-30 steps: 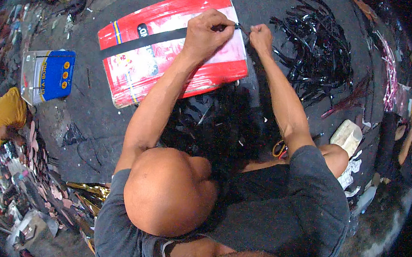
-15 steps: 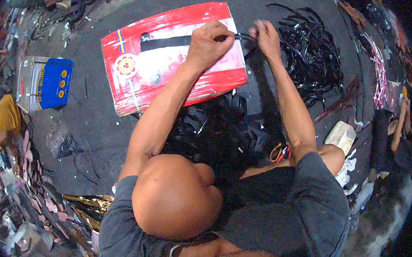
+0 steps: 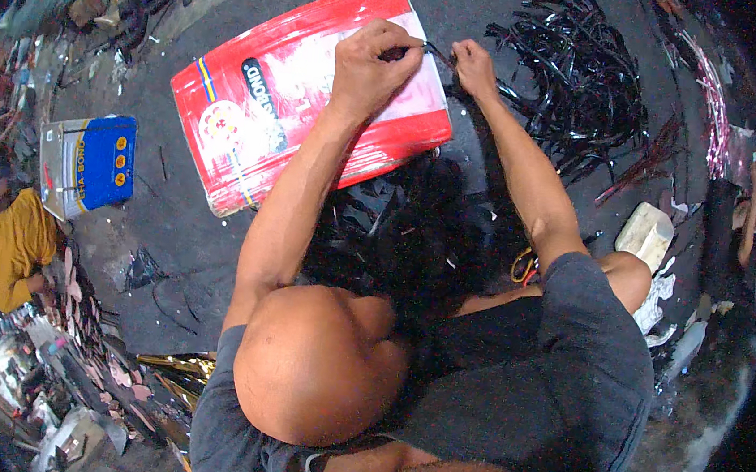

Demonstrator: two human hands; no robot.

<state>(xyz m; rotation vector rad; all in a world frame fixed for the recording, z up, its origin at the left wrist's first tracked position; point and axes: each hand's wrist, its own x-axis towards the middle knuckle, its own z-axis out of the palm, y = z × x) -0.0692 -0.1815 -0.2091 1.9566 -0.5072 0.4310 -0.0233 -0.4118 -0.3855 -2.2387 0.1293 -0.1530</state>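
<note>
My left hand point(image 3: 370, 69) is over the right part of a red and white tin point(image 3: 324, 25), its fingers pinched on the end of a narrow black strip. My right hand point(image 3: 475, 69), just off the tin's right edge, is also closed. The black strip point(image 3: 439, 54) spans the short gap between the hands. What lies inside the right fingers is too small to make out fully, but the strip runs to them. A heap of glossy black strips point(image 3: 580, 83) lies right of my right hand.
More black pieces point(image 3: 388, 219) are piled nearer my body. Scissors with orange and red handles point(image 3: 526, 265) lie by my right forearm, and a whitish block point(image 3: 646, 235) is further right. At left stand a blue and white tin point(image 3: 101, 162) and a person in a mustard top point(image 3: 13, 245).
The wide black band lying across the tin is gone from its top. My right hand has come slightly left and lower, and its fingers have closed.
</note>
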